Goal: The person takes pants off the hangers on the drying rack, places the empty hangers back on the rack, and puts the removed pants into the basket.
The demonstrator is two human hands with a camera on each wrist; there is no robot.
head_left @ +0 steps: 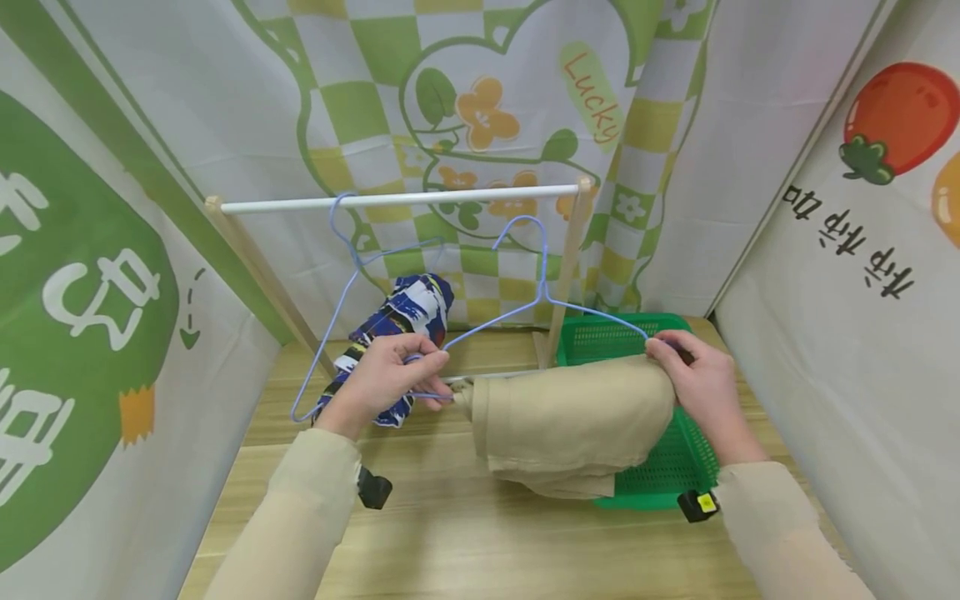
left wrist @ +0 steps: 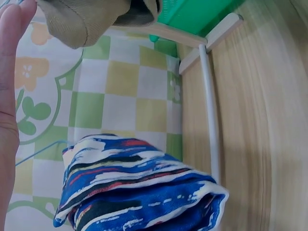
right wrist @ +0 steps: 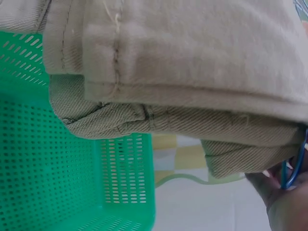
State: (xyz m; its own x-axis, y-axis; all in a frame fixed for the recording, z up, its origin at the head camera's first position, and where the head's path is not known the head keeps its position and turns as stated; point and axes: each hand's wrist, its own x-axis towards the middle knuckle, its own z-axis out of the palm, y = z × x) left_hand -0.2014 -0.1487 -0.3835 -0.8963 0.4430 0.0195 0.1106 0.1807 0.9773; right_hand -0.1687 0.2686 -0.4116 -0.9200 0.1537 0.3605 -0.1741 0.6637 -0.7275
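Khaki trousers (head_left: 573,417) hang folded over the lower bar of a blue wire hanger (head_left: 542,287), whose hook points up in front of the rack. My left hand (head_left: 393,373) pinches the hanger's left corner, beside the end of the cloth. At the opposite corner, my right hand (head_left: 693,375) grips the hanger, its fingers close to the trousers' edge. In the right wrist view, the trousers (right wrist: 192,53) fill the upper part and partly cover that hand (right wrist: 291,202). Only the edge of my left hand (left wrist: 7,96) shows in the left wrist view.
A rack with a white rail (head_left: 450,197) and wooden posts stands behind the hands. On it hangs another blue hanger (head_left: 330,325) with a blue-and-white patterned garment (head_left: 416,304). A green perforated basket (head_left: 682,467) sits beneath the trousers on the wooden table (head_left: 420,533). Printed curtains (head_left: 367,83) enclose the space.
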